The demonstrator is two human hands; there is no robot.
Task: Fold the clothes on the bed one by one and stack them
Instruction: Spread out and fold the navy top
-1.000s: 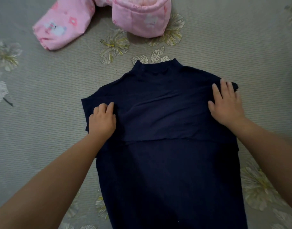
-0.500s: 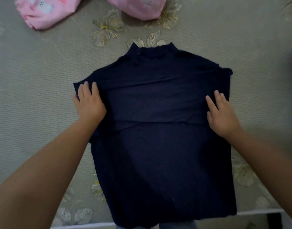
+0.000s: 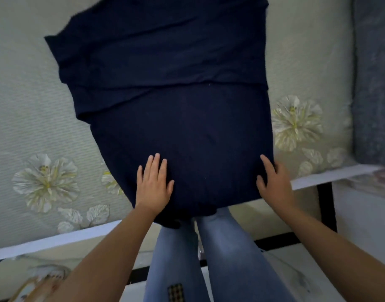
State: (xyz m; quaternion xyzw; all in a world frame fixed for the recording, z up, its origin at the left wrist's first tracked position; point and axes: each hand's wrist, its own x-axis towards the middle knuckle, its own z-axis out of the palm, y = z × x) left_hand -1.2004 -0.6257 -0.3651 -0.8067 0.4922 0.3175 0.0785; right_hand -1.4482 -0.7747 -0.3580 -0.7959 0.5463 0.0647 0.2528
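We are observing a dark navy top [image 3: 176, 118] lying spread on the bed [image 3: 30, 110], its lower part reaching the near edge of the bed and its hem hanging slightly over that edge. Its upper end is running out of the frame at the top. A fold line is crossing the garment from side to side, where folded-in fabric is lying over the body of the top.

The left hand [image 3: 153, 186] is resting flat on the lower left part of the top, palm down, fingers [image 3: 156, 164] extended and slightly spread. The right hand [image 3: 272, 184] is sitting at the lower right edge of the top, fingers curled around the side of the fabric; we cannot tell whether it is gripping or only pressing. The hands are well apart, one toward each side of the hem.

The bed cover is showing pale printed flowers [image 3: 44, 182] toward the near left and near right corners. The person's legs in blue jeans [image 3: 209, 258] are standing against the near edge of the bed.
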